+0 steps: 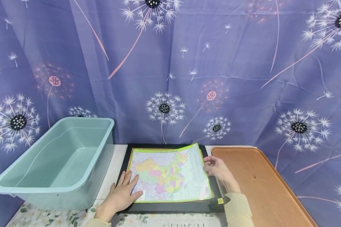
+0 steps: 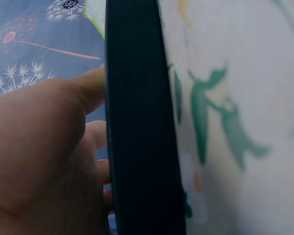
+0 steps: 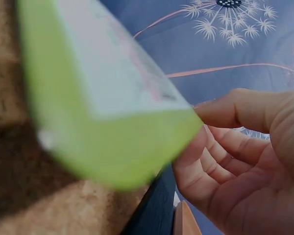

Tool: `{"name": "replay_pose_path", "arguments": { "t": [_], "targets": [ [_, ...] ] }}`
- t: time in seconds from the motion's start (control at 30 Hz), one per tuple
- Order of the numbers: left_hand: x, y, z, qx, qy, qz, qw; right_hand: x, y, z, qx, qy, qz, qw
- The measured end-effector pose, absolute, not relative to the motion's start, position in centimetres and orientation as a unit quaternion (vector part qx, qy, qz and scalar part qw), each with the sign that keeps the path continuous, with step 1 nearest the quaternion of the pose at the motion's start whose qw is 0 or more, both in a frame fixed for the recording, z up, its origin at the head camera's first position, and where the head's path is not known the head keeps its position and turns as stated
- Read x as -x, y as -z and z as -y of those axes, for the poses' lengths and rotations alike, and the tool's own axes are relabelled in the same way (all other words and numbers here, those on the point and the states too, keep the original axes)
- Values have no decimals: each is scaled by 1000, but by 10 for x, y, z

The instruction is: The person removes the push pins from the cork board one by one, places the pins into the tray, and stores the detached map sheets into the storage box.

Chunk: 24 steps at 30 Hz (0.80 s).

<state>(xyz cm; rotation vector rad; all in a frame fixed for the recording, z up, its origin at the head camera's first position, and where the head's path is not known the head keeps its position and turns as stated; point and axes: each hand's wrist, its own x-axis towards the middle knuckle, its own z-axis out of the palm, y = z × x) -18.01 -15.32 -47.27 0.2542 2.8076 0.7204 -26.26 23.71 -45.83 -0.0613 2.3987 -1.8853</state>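
Observation:
A colourful map sheet [image 1: 159,176] with a lime-green border lies over a black-framed cork board, its top right corner curling up. My right hand [image 1: 218,171] pinches the sheet's right edge between thumb and fingers; in the right wrist view the green edge [image 3: 122,147] bends up from the cork [image 3: 54,215]. My left hand [image 1: 120,197] rests with spread fingers at the sheet's lower left, across the black frame [image 1: 173,207]. The left wrist view shows thumb and fingers beyond the frame's side [image 2: 142,122], their tips hidden.
A deep teal plastic tub [image 1: 100,151] stands left of the board. To the right lies a flat orange-brown tray [image 1: 261,176]. A flower-printed cloth [image 1: 54,217] covers the table front, and a blue dandelion curtain [image 1: 187,110] hangs close behind.

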Motion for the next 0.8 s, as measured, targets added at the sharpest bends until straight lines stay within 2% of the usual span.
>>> {"name": "replay_pose_path", "arguments": {
  "t": [0.47, 0.8],
  "targets": [
    [178, 473, 154, -85, -246, -959, 115, 260, 449, -234, 25, 620, -783, 44],
    [179, 474, 156, -90, -250, -960, 92, 259, 450, -234, 16, 633, -772, 55]
  ]
}}
